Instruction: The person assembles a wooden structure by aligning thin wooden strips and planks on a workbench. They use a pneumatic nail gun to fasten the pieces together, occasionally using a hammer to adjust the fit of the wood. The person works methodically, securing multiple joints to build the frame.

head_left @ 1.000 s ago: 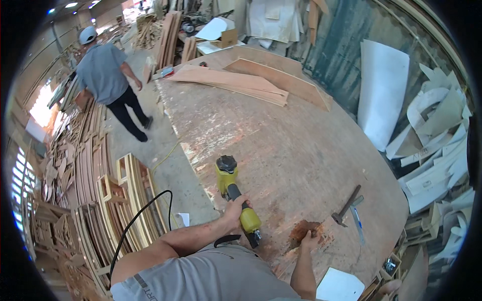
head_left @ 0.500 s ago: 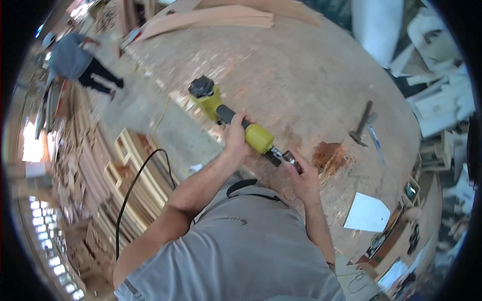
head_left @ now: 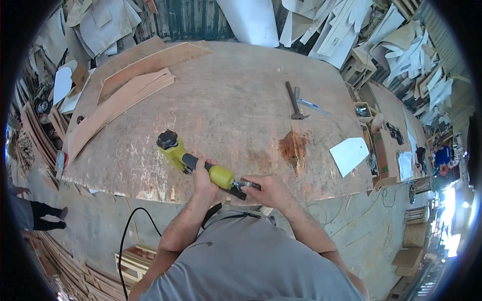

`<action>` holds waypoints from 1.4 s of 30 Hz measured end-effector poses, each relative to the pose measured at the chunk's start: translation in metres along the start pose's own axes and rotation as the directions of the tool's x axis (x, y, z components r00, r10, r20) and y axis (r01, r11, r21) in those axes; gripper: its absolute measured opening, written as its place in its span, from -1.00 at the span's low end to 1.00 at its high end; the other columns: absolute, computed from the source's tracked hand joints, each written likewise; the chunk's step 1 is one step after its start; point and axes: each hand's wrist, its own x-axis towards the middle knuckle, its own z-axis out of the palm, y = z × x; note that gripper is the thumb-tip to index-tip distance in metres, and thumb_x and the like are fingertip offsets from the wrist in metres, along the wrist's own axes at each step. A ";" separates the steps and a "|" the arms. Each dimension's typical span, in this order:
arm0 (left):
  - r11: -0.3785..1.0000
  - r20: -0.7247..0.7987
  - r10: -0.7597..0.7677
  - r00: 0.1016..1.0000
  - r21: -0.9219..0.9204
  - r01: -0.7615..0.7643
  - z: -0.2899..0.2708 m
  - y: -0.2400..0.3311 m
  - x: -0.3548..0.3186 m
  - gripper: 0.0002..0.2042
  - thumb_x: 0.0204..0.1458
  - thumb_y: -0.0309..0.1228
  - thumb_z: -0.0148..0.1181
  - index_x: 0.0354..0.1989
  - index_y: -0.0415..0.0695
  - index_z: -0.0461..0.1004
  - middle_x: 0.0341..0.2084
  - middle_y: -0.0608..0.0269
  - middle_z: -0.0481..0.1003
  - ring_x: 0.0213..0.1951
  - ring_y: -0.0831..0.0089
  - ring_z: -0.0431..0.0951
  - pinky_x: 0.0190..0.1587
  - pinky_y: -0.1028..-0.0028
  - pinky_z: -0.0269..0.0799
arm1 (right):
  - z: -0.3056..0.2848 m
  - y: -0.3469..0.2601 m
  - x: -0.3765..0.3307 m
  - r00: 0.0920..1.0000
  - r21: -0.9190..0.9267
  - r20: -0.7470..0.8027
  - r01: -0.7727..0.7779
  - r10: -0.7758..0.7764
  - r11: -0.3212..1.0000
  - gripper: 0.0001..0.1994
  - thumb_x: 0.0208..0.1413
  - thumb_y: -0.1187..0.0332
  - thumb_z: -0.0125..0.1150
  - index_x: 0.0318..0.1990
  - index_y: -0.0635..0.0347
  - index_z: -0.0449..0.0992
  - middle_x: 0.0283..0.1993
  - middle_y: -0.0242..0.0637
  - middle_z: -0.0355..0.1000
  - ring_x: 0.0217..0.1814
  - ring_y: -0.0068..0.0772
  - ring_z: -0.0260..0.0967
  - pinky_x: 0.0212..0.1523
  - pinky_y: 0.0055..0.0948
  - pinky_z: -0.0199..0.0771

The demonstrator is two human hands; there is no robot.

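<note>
A yellow-green nail gun with a black cap at its far end lies slantwise before me, over the near edge of the table. My left hand is closed around its dark grip. Close to my body, my right hand pinches a metal air hose coupler against the fitting at the rear of the nail gun. Whether coupler and fitting are locked together I cannot tell.
On the wooden table lie a hammer, a blue-marked pen-like tool, a white panel and curved wooden pieces. A black hose loops at lower left. Another person stands at the far left.
My view has swung to the right, so the table sits squarer and the other person is now at the left rim. Both hands keep their hold on the nail gun and coupler.
</note>
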 end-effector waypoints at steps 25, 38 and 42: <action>0.952 -0.098 0.291 0.952 -0.067 -0.298 -0.036 0.137 -0.042 -0.84 0.12 -0.40 0.16 -0.40 -0.11 0.30 -0.58 0.32 0.34 -0.55 0.49 0.41 -0.48 0.43 0.43 | 0.136 -0.079 0.049 0.947 0.024 -0.256 0.207 -0.194 0.978 -0.78 0.04 0.28 0.35 -0.19 0.14 0.55 -0.54 -0.16 0.48 -0.56 -0.20 0.49 -0.54 -0.32 0.43; 0.814 -0.092 0.474 0.876 0.425 -0.396 -0.021 0.100 -0.049 -0.88 -0.05 -0.42 0.22 -0.50 -0.14 0.41 -0.64 0.27 0.46 -0.62 0.45 0.45 -0.55 0.41 0.39 | 0.132 -0.060 0.035 0.999 0.280 -0.016 0.052 -0.050 0.959 -0.61 0.09 0.25 0.29 -0.02 0.35 0.46 -0.35 -0.01 0.51 -0.32 -0.16 0.51 -0.29 -0.33 0.47; 0.604 -0.040 0.434 0.900 0.754 -0.258 -0.048 0.020 0.004 -0.55 -0.09 -0.21 0.32 -0.12 -0.28 0.40 -0.30 0.03 0.49 -0.33 0.21 0.53 -0.24 0.25 0.45 | 0.144 -0.032 0.044 0.968 0.134 -0.212 0.169 -0.138 0.976 -0.51 0.01 0.32 0.38 0.03 0.43 0.39 -0.23 -0.06 0.50 -0.25 -0.27 0.48 -0.21 -0.41 0.45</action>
